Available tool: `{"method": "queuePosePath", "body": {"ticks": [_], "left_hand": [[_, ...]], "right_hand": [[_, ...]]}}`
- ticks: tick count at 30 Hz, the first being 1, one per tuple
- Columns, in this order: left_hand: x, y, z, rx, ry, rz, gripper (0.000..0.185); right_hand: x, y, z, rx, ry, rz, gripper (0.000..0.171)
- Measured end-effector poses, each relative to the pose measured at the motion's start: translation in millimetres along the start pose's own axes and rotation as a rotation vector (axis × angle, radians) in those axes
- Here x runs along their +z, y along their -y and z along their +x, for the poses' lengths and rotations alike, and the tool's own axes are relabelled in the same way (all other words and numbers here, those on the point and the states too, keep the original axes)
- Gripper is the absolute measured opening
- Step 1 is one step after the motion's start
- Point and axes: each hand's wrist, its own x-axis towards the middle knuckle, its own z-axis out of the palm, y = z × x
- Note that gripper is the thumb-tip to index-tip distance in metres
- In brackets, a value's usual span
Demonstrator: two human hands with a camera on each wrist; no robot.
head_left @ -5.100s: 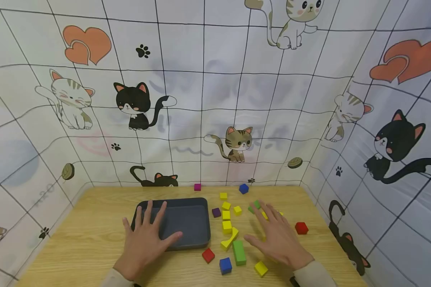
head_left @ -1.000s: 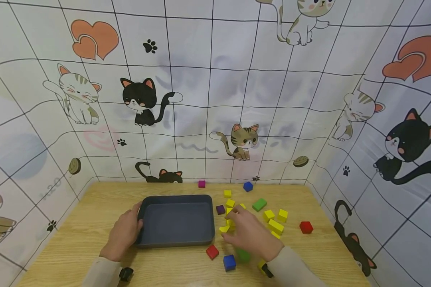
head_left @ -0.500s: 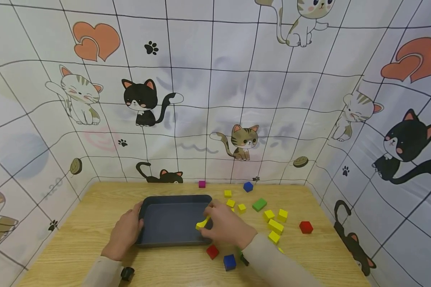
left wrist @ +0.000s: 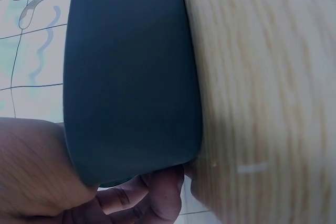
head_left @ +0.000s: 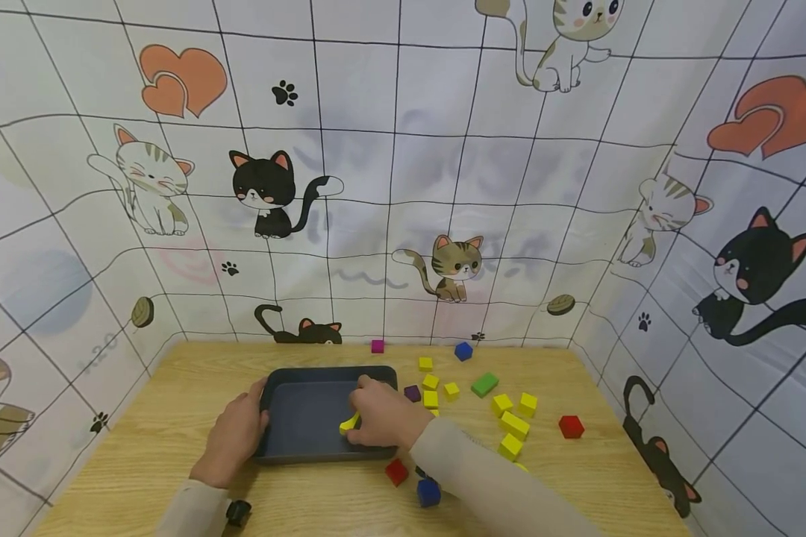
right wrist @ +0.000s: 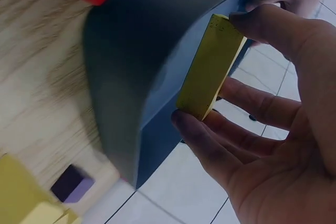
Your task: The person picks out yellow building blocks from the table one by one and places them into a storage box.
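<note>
A yellow arch-shaped toy block [right wrist: 210,66] is pinched between the thumb and fingers of my right hand [head_left: 388,412], over the right part of the dark grey tray [head_left: 302,406]. In the right wrist view it is tilted, with the tray wall behind it. My left hand [head_left: 231,432] grips the tray's left side. From the left wrist, its fingers [left wrist: 165,195] curl at the end of the tray's wall, while the thumb side is partly hidden. The right forearm covers some blocks beneath it in the head view.
Right of the tray lie several yellow blocks [head_left: 514,426], a purple cube [head_left: 413,393], a green block [head_left: 485,385] and a red block [head_left: 572,426]. A red cube [head_left: 396,471] and blue cube [head_left: 428,492] are near the tray's front-right corner. A cat-print curtain [head_left: 349,246] backs the table.
My right hand picked up the yellow arch-shaped block from the group beside the tray and carried it left over the tray. My left hand came down to the tray's left side earlier and stays there.
</note>
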Motion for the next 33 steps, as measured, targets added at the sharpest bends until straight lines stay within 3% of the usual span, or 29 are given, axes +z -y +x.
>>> {"method": "queuePosePath", "body": {"ticks": [13,21,33], "left_hand": [[2.7,2.3,1.8,0.000,0.013,0.012,0.067],[3.7,1.4,3.3,0.002,0.007,0.014,0.067],[3.9,-0.7,1.1,-0.001,-0.003,0.010,0.066]], "right_hand": [[9.2,54.8,47.2,-0.204,-0.010,-0.125,0.030],[16.4,72.2,62.5,-0.198,-0.009,-0.161,0.033],[15.2,64.4,56.3,-0.185,-0.004,-0.119,0.055]]}}
